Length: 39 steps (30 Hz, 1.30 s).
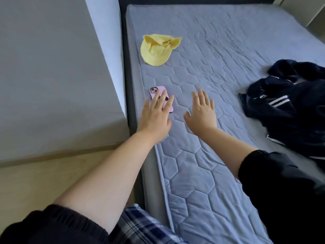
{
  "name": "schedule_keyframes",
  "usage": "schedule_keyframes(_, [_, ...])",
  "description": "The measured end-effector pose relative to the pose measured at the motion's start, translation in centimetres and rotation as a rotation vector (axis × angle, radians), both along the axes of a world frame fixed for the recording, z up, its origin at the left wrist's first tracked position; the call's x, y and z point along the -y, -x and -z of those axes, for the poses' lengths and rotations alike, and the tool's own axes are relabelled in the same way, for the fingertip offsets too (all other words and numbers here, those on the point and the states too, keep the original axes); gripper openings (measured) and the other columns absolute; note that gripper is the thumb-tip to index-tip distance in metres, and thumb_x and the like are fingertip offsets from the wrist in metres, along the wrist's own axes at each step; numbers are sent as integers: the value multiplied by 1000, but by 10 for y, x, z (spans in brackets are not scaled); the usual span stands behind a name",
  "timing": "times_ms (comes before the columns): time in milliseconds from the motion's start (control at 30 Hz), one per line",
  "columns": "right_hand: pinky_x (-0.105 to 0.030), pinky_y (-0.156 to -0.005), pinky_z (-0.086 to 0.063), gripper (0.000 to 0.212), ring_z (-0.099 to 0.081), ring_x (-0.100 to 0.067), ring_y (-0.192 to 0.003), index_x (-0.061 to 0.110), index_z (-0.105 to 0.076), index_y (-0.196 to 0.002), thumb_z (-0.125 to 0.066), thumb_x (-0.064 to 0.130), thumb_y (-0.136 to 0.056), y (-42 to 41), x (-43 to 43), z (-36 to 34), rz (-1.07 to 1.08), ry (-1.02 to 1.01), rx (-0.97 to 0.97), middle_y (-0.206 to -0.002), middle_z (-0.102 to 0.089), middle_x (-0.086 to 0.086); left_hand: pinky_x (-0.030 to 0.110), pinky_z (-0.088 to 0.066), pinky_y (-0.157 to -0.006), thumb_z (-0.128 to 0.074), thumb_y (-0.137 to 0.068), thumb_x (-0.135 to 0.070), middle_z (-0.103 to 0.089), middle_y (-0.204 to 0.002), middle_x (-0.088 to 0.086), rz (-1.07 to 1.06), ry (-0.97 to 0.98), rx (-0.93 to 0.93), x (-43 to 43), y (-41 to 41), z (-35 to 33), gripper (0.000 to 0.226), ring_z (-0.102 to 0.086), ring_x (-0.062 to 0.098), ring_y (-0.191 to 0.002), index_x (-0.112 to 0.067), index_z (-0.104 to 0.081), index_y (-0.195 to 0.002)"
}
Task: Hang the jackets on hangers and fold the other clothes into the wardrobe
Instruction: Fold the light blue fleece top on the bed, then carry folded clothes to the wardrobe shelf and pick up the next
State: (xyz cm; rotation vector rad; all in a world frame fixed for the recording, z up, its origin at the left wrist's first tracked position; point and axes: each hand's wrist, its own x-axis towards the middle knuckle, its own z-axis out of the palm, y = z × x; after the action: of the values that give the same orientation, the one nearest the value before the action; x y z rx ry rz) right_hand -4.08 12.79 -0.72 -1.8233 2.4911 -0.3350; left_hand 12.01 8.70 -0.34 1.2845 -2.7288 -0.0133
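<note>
My left hand lies with straight fingers on the pink phone, near the edge of the bed. My right hand is spread flat just beside it and holds nothing. The dark jacket lies crumpled well apart on my right. The yellow hat sits farther up the bed. I think no clothes job is started yet. Next I should reach right for the jacket and find a hanger. I see none here.
</note>
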Motion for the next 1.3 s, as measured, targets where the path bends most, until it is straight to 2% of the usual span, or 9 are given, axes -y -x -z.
schedule_keyframes(200, [-45,-120,-2,70,0,-25,-148,8,-11,-151,-45,27,-93,82,-65,6,30,-40,57,-161,-2,-11,47,-5,-118,-42,-98,-33,6,-161,9,-68,-33,60,-69,79,9,71,7,25,-148,-16,0,-153])
schedule_keyframes(500, [-51,-118,-6,68,-3,-28,-147,8,-16,-150,-46,33,-94,220,-157,36,184,-66,-1,-160,-6,-13,47,-8,-117,-39,-97,-29,7,-161,6,1,-87,82,-138,205,21,69,6,22,-148,-17,0,-153])
schedule_keyframes(667, [-60,-114,-3,73,1,-34,-147,11,-14,-150,-51,33,-92,282,-191,53,286,-271,-238,-159,1,-16,45,-7,-118,-40,-98,-31,8,-161,5,27,-158,109,-167,240,30,71,5,21,-148,-19,4,-153])
schedule_keyframes(767, [-63,-112,-3,58,-5,-38,-145,14,-33,-145,-52,21,-90,314,-208,56,365,-382,-372,-158,-6,-18,45,-9,-119,-40,-97,-29,7,-161,5,41,-175,111,-176,253,31,71,4,22,-148,-18,3,-153])
schedule_keyframes(867, [-65,-113,-3,35,-28,-36,-135,19,-59,-124,-50,18,-90,338,-223,60,395,-509,-433,-141,-42,-13,45,-9,-119,-41,-97,-28,7,-161,6,56,-185,123,-182,259,35,72,3,21,-148,-18,3,-153])
schedule_keyframes(967, [-64,-113,-6,29,-48,-32,-115,14,-63,-111,-50,5,-86,340,-226,72,462,-443,-277,-112,-58,-9,44,-10,-119,-44,-96,-26,6,-161,6,40,-219,135,-182,253,40,75,1,21,-148,-18,3,-153])
schedule_keyframes(1100, [-58,-110,-19,63,-32,-33,-132,19,-31,-143,-58,13,-86,347,-227,78,489,-374,-288,-150,-27,-16,43,-12,-119,-47,-94,-26,6,-161,6,1,-289,167,-176,234,50,77,1,22,-148,-18,3,-153])
schedule_keyframes(1200, [-47,-104,-29,34,-47,-29,-113,19,-61,-117,-57,14,-84,349,-230,74,480,-470,-317,-118,-58,-8,43,-14,-118,-47,-94,-27,6,-161,5,-10,-297,196,-173,221,54,78,0,21,-148,-18,4,-153])
schedule_keyframes(1300, [-32,-84,-36,10,-59,-28,-95,17,-65,-91,-56,19,-86,316,-219,70,424,-251,95,-88,-63,-4,42,-15,-118,-51,-92,-27,5,-161,4,-28,-357,187,-173,217,61,82,-5,22,-147,-20,4,-153])
